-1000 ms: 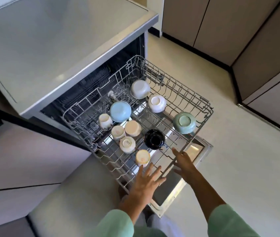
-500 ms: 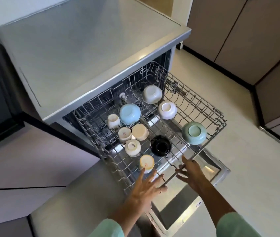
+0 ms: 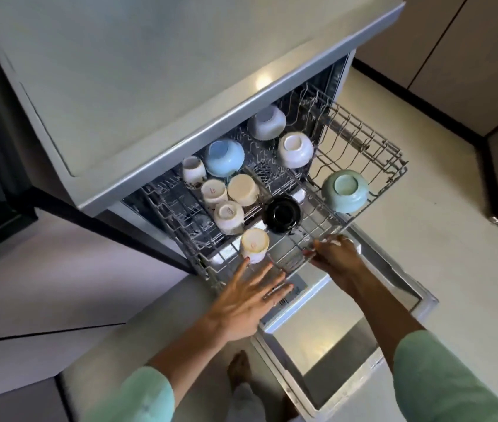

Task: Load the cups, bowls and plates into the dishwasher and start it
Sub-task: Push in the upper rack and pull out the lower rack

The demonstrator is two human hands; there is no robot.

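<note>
The wire rack [image 3: 372, 153] sticks partly out of the dishwasher [image 3: 337, 74], above the lowered door [image 3: 317, 333]. In it stand upside-down cups and bowls: a blue bowl [image 3: 225, 156], a green bowl [image 3: 345, 191], a black bowl [image 3: 282, 214], two white bowls [image 3: 295, 149] and several cream cups [image 3: 254, 243]. My left hand [image 3: 249, 295] lies flat, fingers spread, against the rack's front edge. My right hand [image 3: 336, 257] has its fingers curled on the front rail of the rack.
The grey countertop [image 3: 156, 71] overhangs the back of the rack. Brown cabinets [image 3: 460, 47] line the far right wall, with pale floor [image 3: 442, 239] between. A low grey surface [image 3: 138, 339] sits at my left, and my foot [image 3: 238, 370] shows below.
The rack has slid back into the dishwasher, so its rear cups and bowls now sit under the countertop edge. Both hands moved forward with its front edge.
</note>
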